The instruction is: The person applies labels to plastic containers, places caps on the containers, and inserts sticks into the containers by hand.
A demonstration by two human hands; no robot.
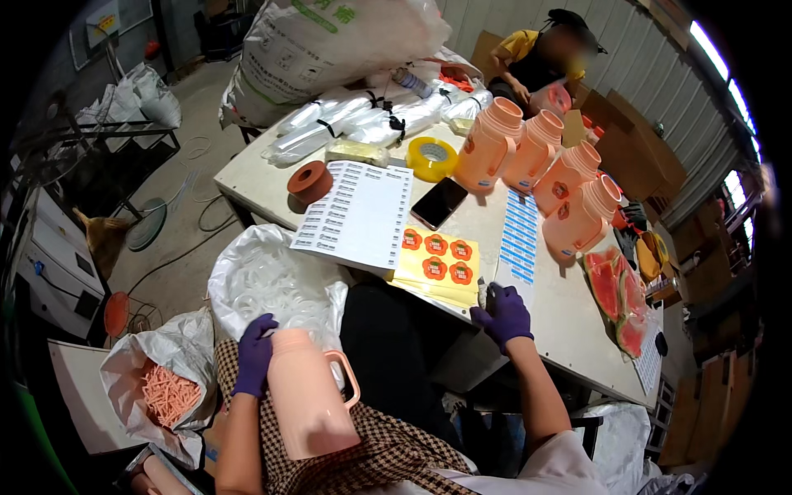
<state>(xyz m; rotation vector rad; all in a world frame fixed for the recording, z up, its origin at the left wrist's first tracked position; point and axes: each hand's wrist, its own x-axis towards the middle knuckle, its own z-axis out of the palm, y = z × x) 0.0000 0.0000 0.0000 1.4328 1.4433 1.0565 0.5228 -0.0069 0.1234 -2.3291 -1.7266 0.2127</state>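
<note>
A pink plastic jug with a looped side handle [309, 400] lies tilted across my lap on a checked cloth. My left hand [254, 356], in a purple glove, grips it near its upper end; part of the fingers is hidden. At the table's front edge, my purple-gloved right hand [503, 315] has its fingers bent together. It is beside a strip of blue-and-white labels [517, 243] and a yellow sheet of round red stickers [436, 256]. A small greyish thing shows at its fingertips, too small to name.
Several pink jugs [488, 148] stand on the table [569, 305] beside a phone [439, 203], yellow tape [431, 158], brown tape [310, 182] and a white label sheet [355, 210]. Bags of clear rings [276, 280] and pink sticks [171, 396] stand left. Another person [536, 62] sits beyond.
</note>
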